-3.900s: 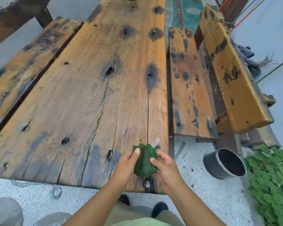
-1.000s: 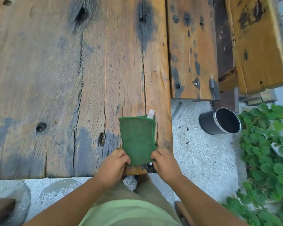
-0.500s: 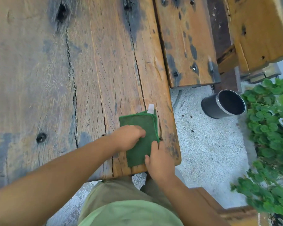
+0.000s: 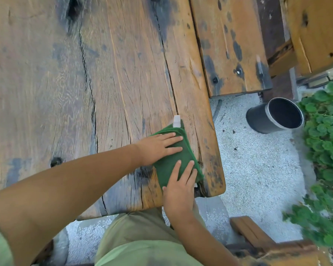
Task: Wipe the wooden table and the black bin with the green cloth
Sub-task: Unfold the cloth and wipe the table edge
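A folded green cloth (image 4: 183,157) with a white tag lies flat near the front right corner of the weathered wooden table (image 4: 108,77). My left hand (image 4: 158,147) presses flat on the cloth's far half, fingers spread and pointing right. My right hand (image 4: 180,186) rests flat on the cloth's near end, fingers pointing away from me. The black bin (image 4: 273,116) lies tipped on the gravel to the right of the table, its open mouth facing up and to the right.
A wooden bench plank (image 4: 233,45) runs along the table's right side, with a thicker plank (image 4: 319,31) beyond it. Green leafy plants (image 4: 327,150) border the gravel (image 4: 254,169) at the right. Another wooden piece (image 4: 261,240) sits at the lower right by my legs.
My left hand has flattened out on the cloth with its fingers spread. The right hand has slid onto the cloth's near end. The view has shifted slightly closer.
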### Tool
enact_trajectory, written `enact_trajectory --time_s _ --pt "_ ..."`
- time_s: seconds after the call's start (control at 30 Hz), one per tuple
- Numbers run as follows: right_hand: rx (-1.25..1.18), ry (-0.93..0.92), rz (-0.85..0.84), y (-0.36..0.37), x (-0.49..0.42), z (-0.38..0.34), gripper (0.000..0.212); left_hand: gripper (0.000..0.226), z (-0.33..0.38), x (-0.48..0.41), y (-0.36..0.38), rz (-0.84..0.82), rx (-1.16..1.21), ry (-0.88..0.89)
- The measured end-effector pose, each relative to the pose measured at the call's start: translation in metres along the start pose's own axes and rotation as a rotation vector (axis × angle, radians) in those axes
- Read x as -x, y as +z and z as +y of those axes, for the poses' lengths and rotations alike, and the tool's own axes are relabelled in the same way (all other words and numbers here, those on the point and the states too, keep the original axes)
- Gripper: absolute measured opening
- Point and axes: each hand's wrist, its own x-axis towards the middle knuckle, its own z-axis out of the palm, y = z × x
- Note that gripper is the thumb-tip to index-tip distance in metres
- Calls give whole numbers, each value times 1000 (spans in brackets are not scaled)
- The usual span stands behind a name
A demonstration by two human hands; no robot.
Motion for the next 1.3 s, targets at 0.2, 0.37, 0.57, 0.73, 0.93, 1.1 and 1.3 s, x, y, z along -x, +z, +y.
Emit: enact_trajectory --time_s 0.2,0.37,0.57,0.73,0.93,1.1,1.3 --pt "167 -288 -75 -27 -35 20 105 97 5 20 31 60 104 -309" --pt "367 -624 -178 -72 -93 30 112 84 34 29 39 65 251 -640" --pt "633 -980 -272 -116 -152 36 114 83 68 20 35 34 367 -840" --pt "669 -1030 -258 -120 -160 41 115 87 63 27 33 60 292 -774" --pt "492 -790 -136 -105 -131 45 117 99 31 70 60 119 298 -694" --pt "542 -734 -151 -103 -136 53 121 106 19 78 72 55 273 -682" --pt "551 -688 -168 -103 -136 51 124 111 11 74 68 -32 280 -660"
